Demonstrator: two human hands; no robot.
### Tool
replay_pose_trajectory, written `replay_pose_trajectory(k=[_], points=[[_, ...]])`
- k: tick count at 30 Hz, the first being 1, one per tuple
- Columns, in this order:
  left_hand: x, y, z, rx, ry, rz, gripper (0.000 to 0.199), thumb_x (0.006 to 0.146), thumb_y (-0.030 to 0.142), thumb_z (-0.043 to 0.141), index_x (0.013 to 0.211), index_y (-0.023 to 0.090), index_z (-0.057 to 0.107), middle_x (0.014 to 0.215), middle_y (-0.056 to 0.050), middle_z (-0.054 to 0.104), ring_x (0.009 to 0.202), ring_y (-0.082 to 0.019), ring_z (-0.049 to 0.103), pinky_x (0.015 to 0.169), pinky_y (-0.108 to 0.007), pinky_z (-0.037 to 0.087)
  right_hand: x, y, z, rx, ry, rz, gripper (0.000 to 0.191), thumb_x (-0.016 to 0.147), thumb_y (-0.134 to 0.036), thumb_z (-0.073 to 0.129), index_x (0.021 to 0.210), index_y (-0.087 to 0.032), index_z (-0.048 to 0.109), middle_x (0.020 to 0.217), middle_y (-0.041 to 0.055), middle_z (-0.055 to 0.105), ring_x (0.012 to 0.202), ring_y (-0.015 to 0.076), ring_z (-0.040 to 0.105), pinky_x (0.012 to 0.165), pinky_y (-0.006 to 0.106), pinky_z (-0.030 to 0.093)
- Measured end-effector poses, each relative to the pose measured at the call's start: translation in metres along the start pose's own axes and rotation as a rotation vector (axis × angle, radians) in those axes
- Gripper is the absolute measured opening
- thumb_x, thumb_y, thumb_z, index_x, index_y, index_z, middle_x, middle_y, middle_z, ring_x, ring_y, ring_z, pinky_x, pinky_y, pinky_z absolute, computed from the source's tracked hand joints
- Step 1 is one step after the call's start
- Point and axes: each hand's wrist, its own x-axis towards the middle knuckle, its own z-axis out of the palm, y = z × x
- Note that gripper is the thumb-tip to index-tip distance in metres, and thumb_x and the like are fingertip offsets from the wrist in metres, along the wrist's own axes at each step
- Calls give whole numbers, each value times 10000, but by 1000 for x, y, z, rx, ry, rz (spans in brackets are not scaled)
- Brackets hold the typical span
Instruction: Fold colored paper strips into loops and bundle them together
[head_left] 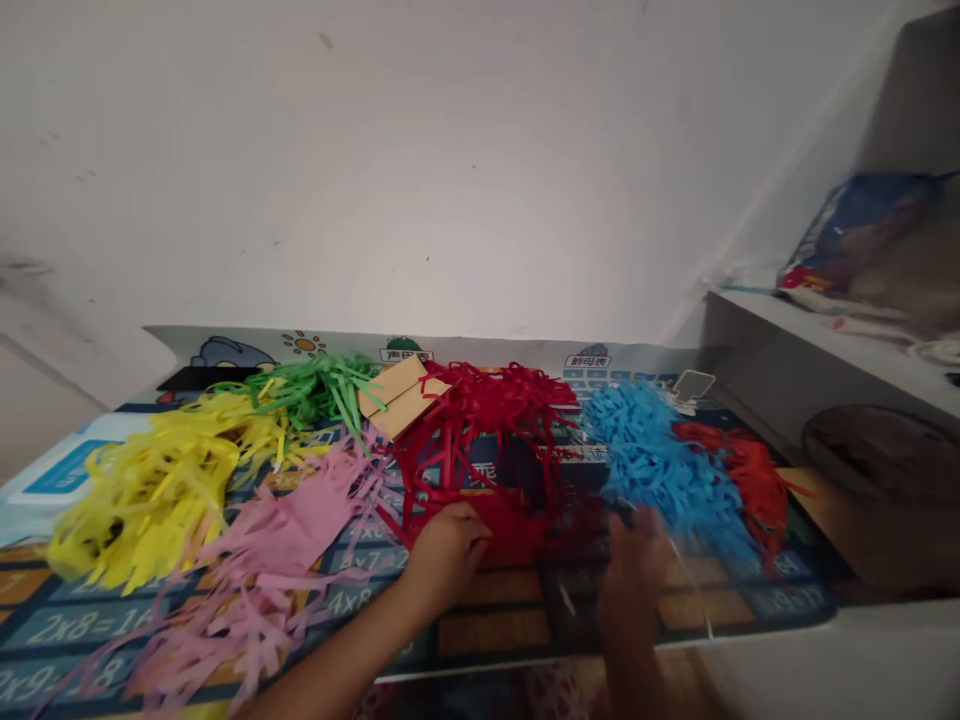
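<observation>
My left hand rests on a red sheet of paper at the near edge of a heap of dark red paper strips, and its fingers press or pinch the sheet. My right hand is blurred by motion just right of the sheet, beside the blue strips. A thin pale line runs by its fingers; whether it holds anything is unclear.
Heaps of yellow, green, pink and orange strips lie on a printed mat. A cardboard piece sits at the back. A shelf with a bag stands right.
</observation>
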Motion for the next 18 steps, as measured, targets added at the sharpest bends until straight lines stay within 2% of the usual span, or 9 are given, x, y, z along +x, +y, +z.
replay_pose_trajectory(k=[1, 2, 3, 5, 7, 9, 10, 14, 18], points=[[1, -1, -1, -34, -13, -32, 206, 773, 75, 591, 710, 206, 737, 755, -41, 681, 744, -179, 628, 665, -265, 461, -15, 5, -7, -59, 82, -67, 553, 751, -493, 663, 1209, -210, 533, 1255, 116, 562, 1241, 287, 469, 1007, 472, 416], [2, -2, -1, -68, -24, -63, 205, 757, 66, 599, 687, 205, 734, 732, -35, 670, 727, -174, 622, 651, -260, 453, -30, 9, -11, -117, 82, -113, 494, 740, -496, 678, 1120, -196, 584, 1167, 118, 604, 1168, 293, 517, 971, 458, 437], [2, -2, -2, -99, -31, -93, 199, 745, 64, 608, 678, 204, 731, 720, -31, 662, 716, -171, 618, 644, -258, 447, -46, 13, -13, -158, -2, -102, 407, 737, -504, 684, 993, -192, 632, 1020, 104, 650, 1032, 281, 585, 892, 426, 482], [3, -2, -2, -154, -30, -150, 165, 726, 70, 629, 664, 197, 715, 710, -28, 646, 706, -167, 607, 643, -257, 438, -71, 16, -6, -160, -358, 114, 356, 743, -547, 675, 792, -194, 660, 702, 47, 644, 671, 208, 617, 623, 328, 526], [4, 1, -2, -202, -19, -197, 141, 699, 75, 646, 613, 186, 661, 702, -20, 620, 693, -160, 587, 633, -253, 422, -86, 13, 12, -9, -632, 485, 430, 696, -606, 706, 813, -194, 665, 600, 10, 615, 483, 151, 550, 407, 240, 437], [5, 4, -3, -247, -16, -228, 176, 654, 64, 652, 553, 184, 572, 692, -4, 586, 677, -149, 557, 614, -243, 397, -91, 9, 33, 178, -629, 732, 547, 596, -648, 763, 877, -191, 653, 644, 8, 634, 466, 132, 542, 322, 184, 345], [6, 4, -4, -271, -18, -240, 205, 627, 63, 659, 532, 185, 525, 680, 7, 564, 662, -142, 537, 603, -238, 382, -90, 7, 42, 250, -592, 780, 572, 563, -649, 785, 869, -186, 646, 663, 9, 639, 482, 127, 548, 314, 166, 324], [10, -2, -13, -402, -55, -290, 309, 580, 200, 737, 532, 193, 432, 598, 48, 476, 598, -122, 456, 560, -226, 338, -82, 7, 66, 342, -505, 785, 535, 520, -601, 839, 734, -160, 623, 549, -29, 581, 438, 88, 496, 311, 143, 303], [15, -13, -25, -594, -144, -334, 359, 744, 510, 607, 630, 179, 527, 593, 37, 512, 555, -113, 460, 526, -219, 359, -80, 11, 70, 445, -490, 876, 575, 539, -616, 826, 857, -178, 633, 691, -4, 666, 502, 112, 575, 329, 154, 348]])
